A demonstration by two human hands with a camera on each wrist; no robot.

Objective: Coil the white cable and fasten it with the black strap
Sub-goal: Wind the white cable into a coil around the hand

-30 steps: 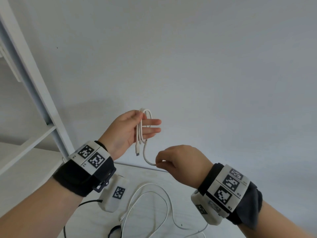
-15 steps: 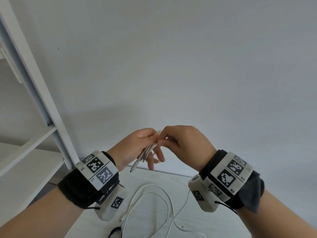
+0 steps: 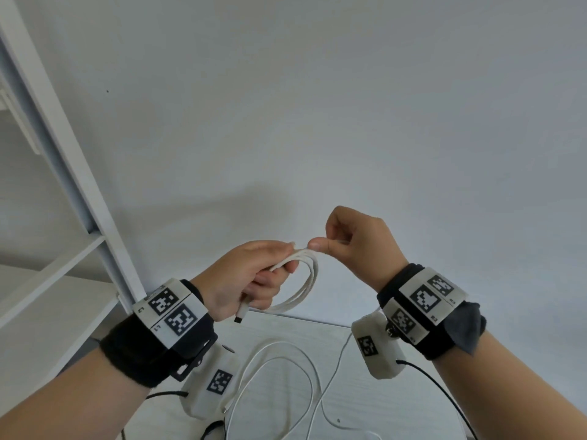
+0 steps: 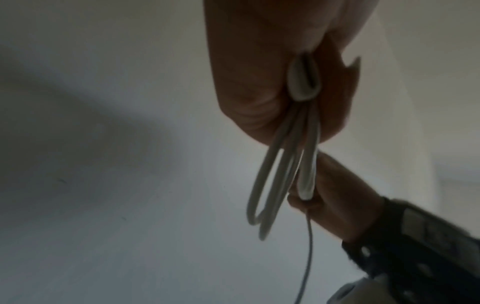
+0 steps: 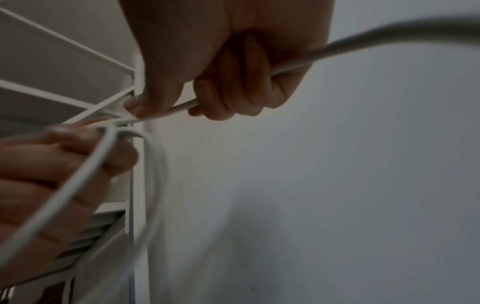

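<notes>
In the head view my left hand [image 3: 270, 271] grips a bundle of white cable [image 3: 306, 285] whose loops hang below the fingers. A connector end [image 3: 239, 315] sticks out under the palm. My right hand [image 3: 320, 244] pinches the cable just right of the left fingertips. The rest of the cable runs down to loose loops on the table [image 3: 282, 369]. The left wrist view shows the loops [image 4: 280, 164] and the connector [image 4: 302, 80] in my left hand [image 4: 259, 86]. In the right wrist view the cable [image 5: 298, 59] runs through my right hand [image 5: 221, 88]. A small black loop [image 3: 211, 430], perhaps the strap, lies at the bottom edge.
A white shelf unit [image 3: 79, 192] stands at the left against a plain wall. The white table [image 3: 374, 401] lies below both hands. Black wires [image 3: 444, 395] trail from the wrist cameras across it.
My right hand rose from below the left hand and carried the cable up to the left fingertips. The left fingers curled round the bundle, which has gained a loop.
</notes>
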